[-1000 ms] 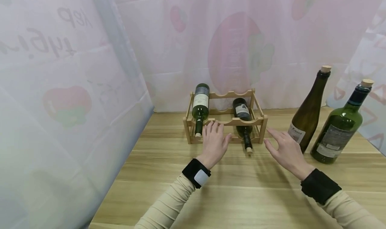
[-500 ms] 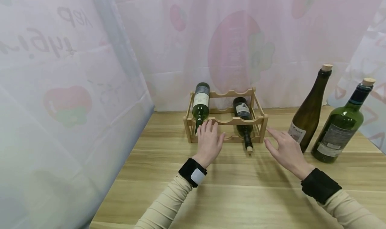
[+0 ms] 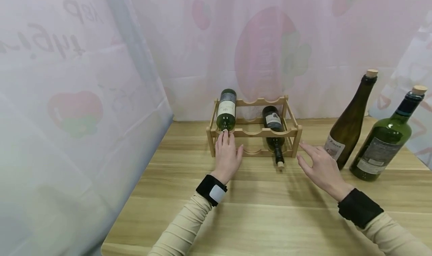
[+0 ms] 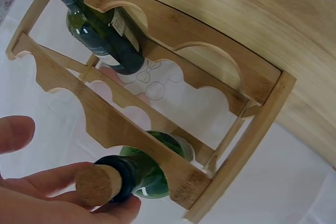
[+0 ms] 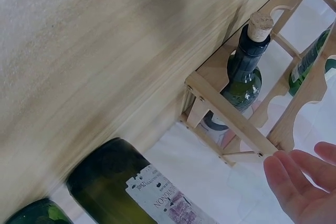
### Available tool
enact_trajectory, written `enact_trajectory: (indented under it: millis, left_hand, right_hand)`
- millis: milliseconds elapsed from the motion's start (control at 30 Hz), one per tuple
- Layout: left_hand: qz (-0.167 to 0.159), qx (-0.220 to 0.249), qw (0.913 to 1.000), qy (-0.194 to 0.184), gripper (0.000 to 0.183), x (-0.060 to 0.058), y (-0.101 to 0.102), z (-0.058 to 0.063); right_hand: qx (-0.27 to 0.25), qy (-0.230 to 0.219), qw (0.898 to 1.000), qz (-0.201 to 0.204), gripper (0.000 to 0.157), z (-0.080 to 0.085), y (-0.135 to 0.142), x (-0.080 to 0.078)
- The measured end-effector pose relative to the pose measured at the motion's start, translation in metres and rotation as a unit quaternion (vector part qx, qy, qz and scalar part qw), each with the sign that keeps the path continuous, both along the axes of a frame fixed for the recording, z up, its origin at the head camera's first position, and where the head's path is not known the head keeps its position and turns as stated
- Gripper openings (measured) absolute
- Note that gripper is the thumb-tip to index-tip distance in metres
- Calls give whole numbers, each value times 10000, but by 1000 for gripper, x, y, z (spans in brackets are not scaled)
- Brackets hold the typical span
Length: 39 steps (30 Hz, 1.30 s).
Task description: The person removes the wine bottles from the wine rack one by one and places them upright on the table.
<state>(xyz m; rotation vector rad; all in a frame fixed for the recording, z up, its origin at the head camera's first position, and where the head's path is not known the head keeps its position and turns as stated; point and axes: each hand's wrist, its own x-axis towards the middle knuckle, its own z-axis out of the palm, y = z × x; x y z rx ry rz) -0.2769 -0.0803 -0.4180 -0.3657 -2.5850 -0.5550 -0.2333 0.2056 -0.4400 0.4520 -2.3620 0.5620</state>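
My left hand [image 3: 227, 156] lies over the neck of a green wine bottle [image 3: 226, 111] on the top tier of a wooden wine rack [image 3: 260, 132], at its left end. In the left wrist view its fingers are extended along the neck beside the cork [image 4: 98, 184], with the thumb apart. A darker wine bottle [image 3: 273, 121] lies on the lower tier at the right, neck towards me. My right hand [image 3: 320, 168] has its fingers extended, fingertips close to the rack's right front post, and holds nothing.
To the right stand a tall brown-green wine bottle [image 3: 349, 125] and a wider green wine bottle [image 3: 381, 147], both corked, on the wooden table [image 3: 270, 218]. A printed curtain [image 3: 189, 61] hangs behind the rack and along the left side.
My left hand has moved left and a little forward, from beside the upper bottle's neck onto it. My right hand has stayed by the rack's right post.
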Motion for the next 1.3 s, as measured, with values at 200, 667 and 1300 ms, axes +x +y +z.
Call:
enact_trajectory:
  millis: [200, 667, 1300]
  left_hand:
    - [-28, 340, 9994, -39, 56, -4, -6, -4]
    - [-420, 2048, 9779, 68, 39, -11, -16, -6]
    - [-218, 3220, 9448, -567, 36, -14, -22, 1]
  right_hand:
    - [21, -21, 10000, 5, 39, -2, 1, 1]
    - [33, 44, 10000, -2, 39, -4, 2, 4]
    - [41, 43, 9999, 157, 40, 1, -7, -2]
